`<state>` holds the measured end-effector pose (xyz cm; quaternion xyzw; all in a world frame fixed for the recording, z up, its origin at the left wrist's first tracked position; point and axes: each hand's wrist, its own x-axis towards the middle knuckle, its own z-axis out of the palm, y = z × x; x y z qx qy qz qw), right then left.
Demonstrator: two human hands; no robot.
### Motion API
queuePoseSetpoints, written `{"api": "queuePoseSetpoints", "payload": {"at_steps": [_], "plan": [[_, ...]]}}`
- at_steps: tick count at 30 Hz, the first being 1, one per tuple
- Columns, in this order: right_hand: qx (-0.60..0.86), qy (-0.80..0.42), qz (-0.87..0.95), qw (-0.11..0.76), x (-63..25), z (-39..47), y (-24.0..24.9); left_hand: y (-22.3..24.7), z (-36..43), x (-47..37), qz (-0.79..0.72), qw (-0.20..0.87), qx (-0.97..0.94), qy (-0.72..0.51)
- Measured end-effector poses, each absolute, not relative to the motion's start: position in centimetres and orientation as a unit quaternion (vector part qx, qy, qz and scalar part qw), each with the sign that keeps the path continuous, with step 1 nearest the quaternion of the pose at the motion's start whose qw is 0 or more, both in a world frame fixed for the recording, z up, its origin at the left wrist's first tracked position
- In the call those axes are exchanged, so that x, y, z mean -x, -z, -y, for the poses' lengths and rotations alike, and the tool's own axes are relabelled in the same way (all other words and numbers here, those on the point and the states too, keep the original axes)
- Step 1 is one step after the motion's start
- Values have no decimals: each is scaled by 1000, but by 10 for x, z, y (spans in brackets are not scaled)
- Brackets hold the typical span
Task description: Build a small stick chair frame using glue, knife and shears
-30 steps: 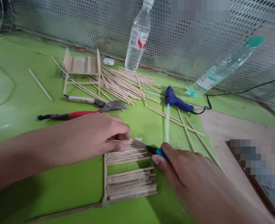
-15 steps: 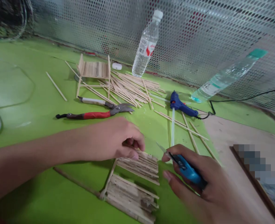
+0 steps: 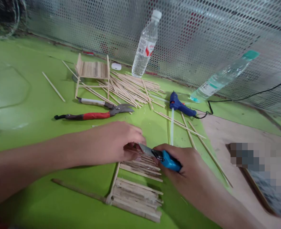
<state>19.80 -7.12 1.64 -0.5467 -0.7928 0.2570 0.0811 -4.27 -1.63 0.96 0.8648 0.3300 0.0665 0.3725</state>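
My left hand [image 3: 121, 140] is closed on the far end of a small panel of glued wooden sticks [image 3: 134, 190], its fingertips curled and partly hidden. The panel has a gap across its middle, and a longer stick [image 3: 78, 190] juts out leftward from its near corner. My right hand [image 3: 188, 167] grips a blue utility knife [image 3: 171, 161] with its blade out. The blade points left over the panel's far end, close to my left fingertips; whether it touches the wood I cannot tell.
Beyond my hands lie pruning shears [image 3: 94, 115], a pile of thin sticks [image 3: 128, 89] and a small stick-built chair-like frame [image 3: 94, 70]. A blue glue gun [image 3: 182, 106] with its cord lies right of them. Two bottles, one clear [image 3: 145, 47] and one green-capped [image 3: 221, 79], stand by the perforated metal screen [image 3: 83, 25].
My right hand has moved left, bringing the knife blade from beside the panel to its far end by my left fingers. My left hand keeps its hold. The view has shifted slightly.
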Motion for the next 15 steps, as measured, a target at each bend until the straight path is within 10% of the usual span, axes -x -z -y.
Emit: {"api": "queuePoseSetpoints", "payload": {"at_steps": [15], "plan": [[555,-221,800,53,-196,70,-9,-7,12,42,-325,390,-858,-74]]}}
